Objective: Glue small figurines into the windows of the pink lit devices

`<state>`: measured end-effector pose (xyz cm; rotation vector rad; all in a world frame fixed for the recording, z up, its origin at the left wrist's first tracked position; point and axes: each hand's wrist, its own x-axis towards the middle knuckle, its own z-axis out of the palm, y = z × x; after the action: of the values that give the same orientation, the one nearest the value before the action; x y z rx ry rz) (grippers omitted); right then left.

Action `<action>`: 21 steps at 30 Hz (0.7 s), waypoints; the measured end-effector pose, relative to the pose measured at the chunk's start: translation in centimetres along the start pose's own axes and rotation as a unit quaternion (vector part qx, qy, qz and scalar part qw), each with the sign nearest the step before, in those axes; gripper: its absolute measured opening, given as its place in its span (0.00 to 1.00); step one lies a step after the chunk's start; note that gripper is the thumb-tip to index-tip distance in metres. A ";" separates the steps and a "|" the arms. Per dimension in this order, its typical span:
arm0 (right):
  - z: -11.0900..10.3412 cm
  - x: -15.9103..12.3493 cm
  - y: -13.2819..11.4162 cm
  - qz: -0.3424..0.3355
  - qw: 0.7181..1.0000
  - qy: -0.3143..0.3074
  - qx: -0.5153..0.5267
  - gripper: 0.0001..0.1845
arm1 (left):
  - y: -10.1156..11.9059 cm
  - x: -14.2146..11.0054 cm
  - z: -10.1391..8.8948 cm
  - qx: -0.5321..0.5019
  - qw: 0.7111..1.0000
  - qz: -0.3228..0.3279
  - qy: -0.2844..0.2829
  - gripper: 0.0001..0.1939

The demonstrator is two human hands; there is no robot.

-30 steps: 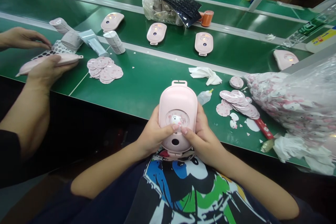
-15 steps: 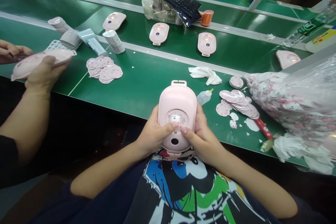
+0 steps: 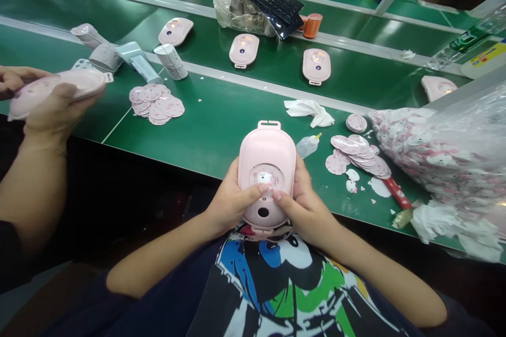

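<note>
Between my two hands is a pale pink, rounded plastic case [image 3: 268, 145] with a strap loop at its top, held just off the table's front edge. A round recess in its face carries a cat-face decoration [image 3: 264, 177], and a black round spot lies below it. My left hand [image 3: 231, 200] grips the case's left side, its thumb on the recess. From the right side my right hand [image 3: 302, 197] holds it, thumb pressing beside the other thumb. The remaining fingers are mostly hidden behind the case. Past my right hand lies a small translucent bottle [image 3: 308, 145] with a yellow tip.
On the belt beyond stand several similar pink cases [image 3: 244, 50]. To the right are round stickers [image 3: 358, 152], a red-handled tool [image 3: 397, 192] and a bag of cat-face pieces [image 3: 435, 142]. At left, a co-worker's hand [image 3: 53, 110] holds another case near a sticker pile [image 3: 156, 104].
The cases on the belt have shifted slightly to the right. The co-worker's hands and case have moved a little left. My hands and the case in them look unchanged.
</note>
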<state>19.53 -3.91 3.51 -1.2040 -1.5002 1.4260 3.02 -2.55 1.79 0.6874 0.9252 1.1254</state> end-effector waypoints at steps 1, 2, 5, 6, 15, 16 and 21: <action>0.0 0.0 0.0 -0.001 1.000 -0.001 -0.002 0.44 | 0.0 0.0 0.0 -0.001 1.000 0.001 0.001 0.33; 0.0 0.1 0.0 -0.003 1.000 0.000 -0.003 0.43 | -0.1 0.0 0.0 -0.004 1.000 0.002 0.002 0.33; 0.0 0.1 0.1 -0.017 1.000 -0.002 -0.008 0.43 | -0.3 0.1 -0.1 -0.016 1.000 0.003 0.003 0.33; 0.0 0.2 0.1 -0.022 1.000 -0.004 -0.010 0.43 | -0.3 0.1 -0.1 -0.020 1.000 0.003 0.004 0.33; 0.0 0.2 0.6 -0.008 1.000 0.003 0.018 0.44 | -0.2 0.0 -0.1 -0.087 0.995 0.003 -0.046 0.37; 0.0 0.2 0.7 0.000 0.999 0.005 0.033 0.44 | -0.2 0.0 -0.1 -0.105 0.992 0.004 -0.068 0.38; 0.1 0.3 1.3 0.007 0.999 0.001 0.045 0.43 | -0.1 -0.1 -0.2 -0.105 0.989 0.010 -0.104 0.37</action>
<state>19.55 -3.76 2.21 -1.1619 -1.4125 1.4845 2.89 -2.70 1.61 0.6269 0.6141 1.1264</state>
